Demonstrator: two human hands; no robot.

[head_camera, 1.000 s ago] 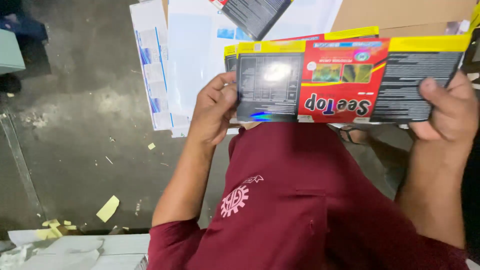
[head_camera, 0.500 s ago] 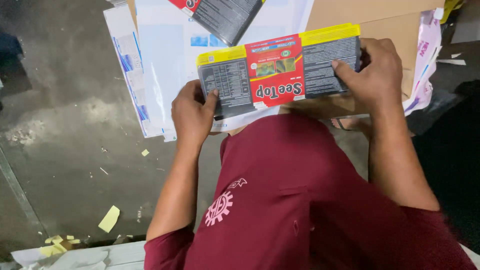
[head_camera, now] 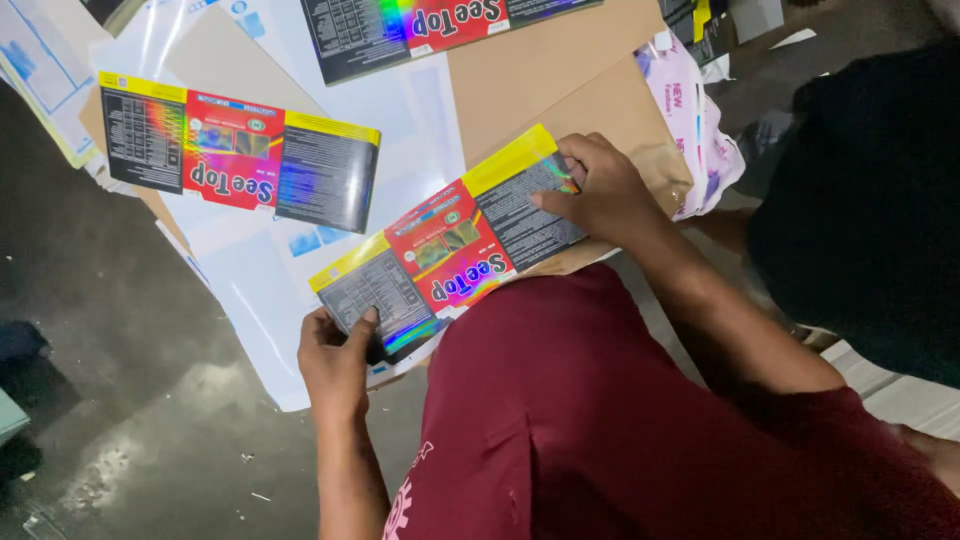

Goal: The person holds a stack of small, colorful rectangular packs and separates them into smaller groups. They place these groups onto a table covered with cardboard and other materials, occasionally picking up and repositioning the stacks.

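A flat printed carton sheet (head_camera: pixel 450 255), black with a red middle panel, yellow edge and rainbow sheen, lies tilted across white sheets and brown cardboard in front of me. My left hand (head_camera: pixel 335 360) pinches its lower-left end with the thumb on top. My right hand (head_camera: pixel 595 190) grips its upper-right end, fingers pressed on the black panel. A maroon-clad knee (head_camera: pixel 560 400) rises just below the sheet.
A second identical carton sheet (head_camera: pixel 235 150) lies flat to the upper left and a third one (head_camera: pixel 440 25) at the top edge. White glossy sheets (head_camera: pixel 250 290) and brown cardboard (head_camera: pixel 560 90) cover the dark floor (head_camera: pixel 120 400). A pink-white plastic bag (head_camera: pixel 695 120) and a dark-clothed person (head_camera: pixel 870 200) are on the right.
The carton sheet has come down from in front of me onto the pile and now lies tilted. Both hands still hold its ends. The view has shifted, showing two more sheets.
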